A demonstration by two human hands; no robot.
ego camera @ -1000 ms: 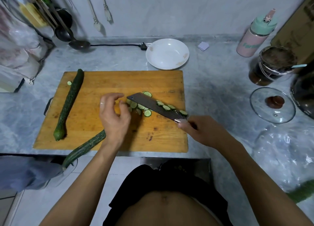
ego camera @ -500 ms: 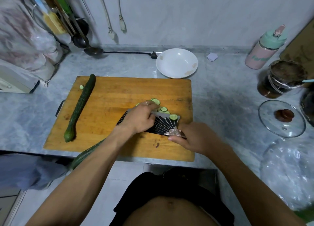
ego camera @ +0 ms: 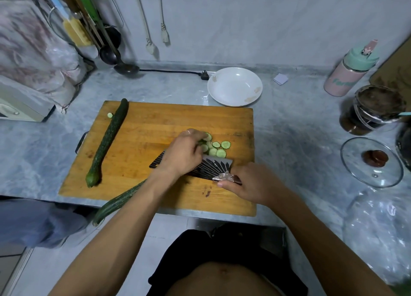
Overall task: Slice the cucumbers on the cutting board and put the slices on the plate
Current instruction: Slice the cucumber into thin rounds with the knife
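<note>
Mid-frame, the left hand (ego camera: pixel 185 152) rakes cucumber slices (ego camera: pixel 214 148) with curled fingers toward the knife (ego camera: pixel 213 168) the right hand (ego camera: pixel 249 183) grips; slices may slide off the blade before reaching the plate (ego camera: pixel 234 86).

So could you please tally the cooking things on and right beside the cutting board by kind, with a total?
Whole cucumbers: 1
Partly cut cucumbers: 1
Knives: 1
Cutting boards: 1
Plates: 1
Total: 5, not counting the loose slices, partly hidden by the left hand.

Left hand (ego camera: pixel 184 153) curled, right hand (ego camera: pixel 251 184) gripping
</note>
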